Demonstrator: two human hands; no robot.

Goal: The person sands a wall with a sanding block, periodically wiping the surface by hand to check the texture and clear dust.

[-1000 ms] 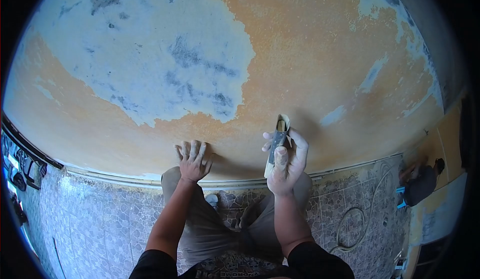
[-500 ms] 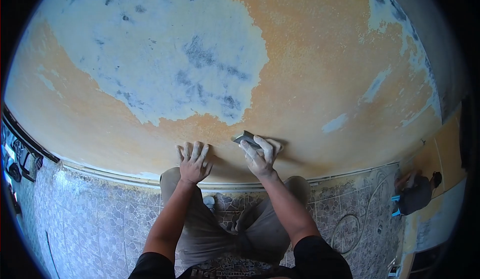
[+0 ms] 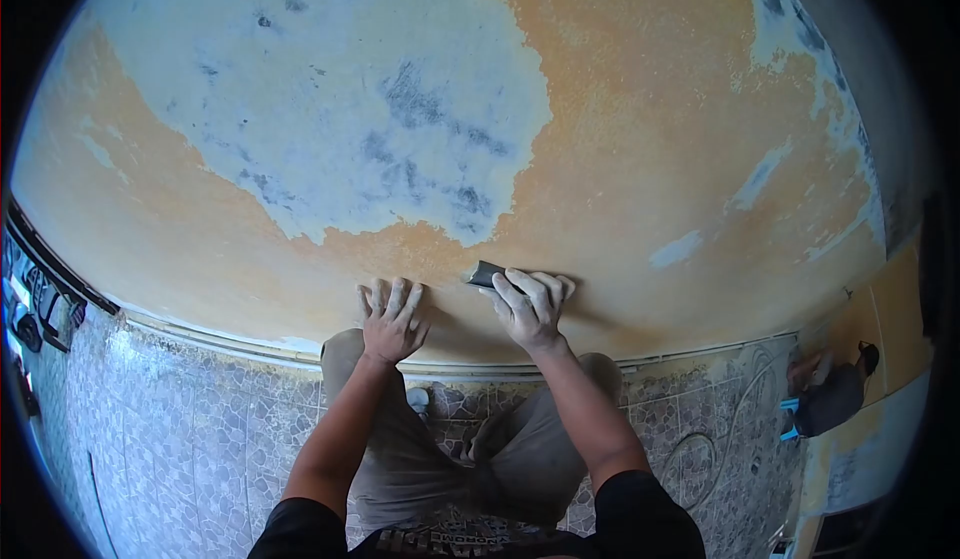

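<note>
My right hand (image 3: 530,309) presses a sanding pad (image 3: 484,275) flat to the wall (image 3: 640,109), fingers closed over its back, just below the big pale patch (image 3: 330,109). My left hand (image 3: 392,321) lies spread on the wall beside it, holding nothing. I'd judge the job under half done: 1 large area is rubbed back to pale, while orange paint (image 3: 620,189) covers the lower band and the right side.

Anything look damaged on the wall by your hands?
Yes. The wall has lost its orange paint in a big pale patch with dark blotches above the left hand and right hand, and in smaller streaks farther right. The right hand presses a pad below it.
</note>
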